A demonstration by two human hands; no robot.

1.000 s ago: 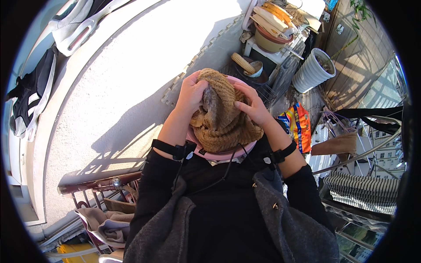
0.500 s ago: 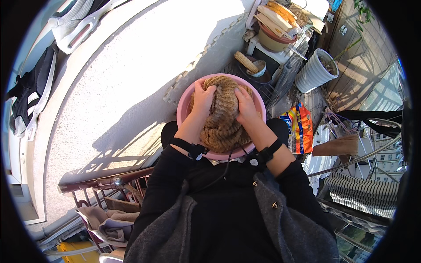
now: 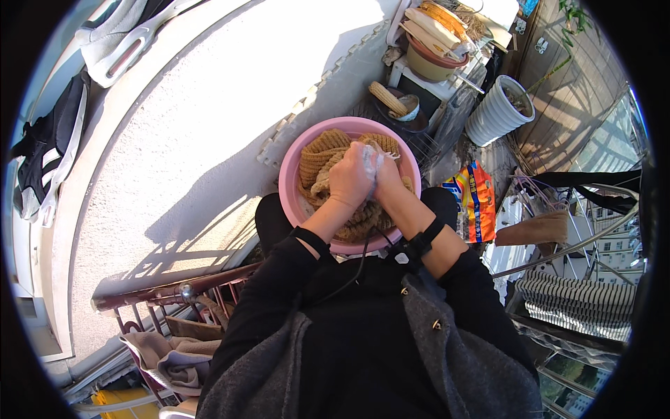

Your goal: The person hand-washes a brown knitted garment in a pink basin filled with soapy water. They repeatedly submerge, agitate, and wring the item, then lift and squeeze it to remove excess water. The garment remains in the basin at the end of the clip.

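Note:
A pink plastic basin (image 3: 287, 174) rests in front of my lap, between my knees. Inside it lies a brown ribbed knit garment (image 3: 322, 150), bunched in folds. My left hand (image 3: 351, 173) is closed in a fist over the middle of the knit. Pressed up against it, my right hand (image 3: 386, 176) is closed too, and both appear to grip a bunch of the fabric. White suds cover the knuckles and the gap where the hands meet. What lies between the palms is hidden.
To the basin's right stands an orange and blue plastic bag (image 3: 478, 202). Beyond it are a white ribbed planter (image 3: 499, 115), a corn cob (image 3: 385, 96) in a bowl and a brown pot (image 3: 427, 61) piled high. A dark red railing (image 3: 160, 292) runs at the left.
My hands were apart on either side of the raised knit bundle; now they are together over its middle, with suds on them. The garment has sunk and spread out in the basin.

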